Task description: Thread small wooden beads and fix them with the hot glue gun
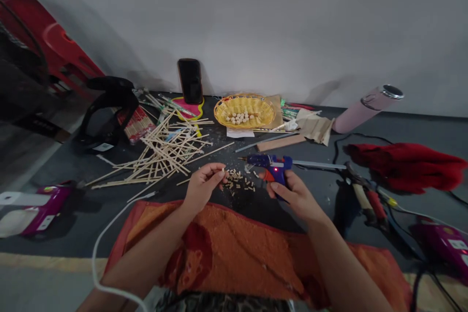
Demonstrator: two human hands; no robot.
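Observation:
My right hand (pixel 296 195) is wrapped round the grip of a blue hot glue gun (pixel 268 162), fingers near its orange trigger. The gun's nozzle points left, a red light glows on its body, and a long glue stick (pixel 318 164) sticks out of its rear. My left hand (pixel 204 183) is closed in a pinch, with a small pale stick piece (pixel 223 169) at the fingertips, left of the nozzle. Between both hands lie several short cut stick pieces (pixel 237 185) on the dark table. A yellow wicker basket (pixel 219 102) behind them holds small pale clusters.
Loose wooden sticks (pixel 168 151) spread at left, near a black strapped object (pixel 104 112). A phone (pixel 190 80) leans on the wall. At right are a pink bottle (pixel 358 109), red cloth (pixel 409 165) and pliers-like cutters (pixel 365 195). An orange cloth (pixel 234 248) covers the near edge; a white cable (pixel 97 253) crosses left.

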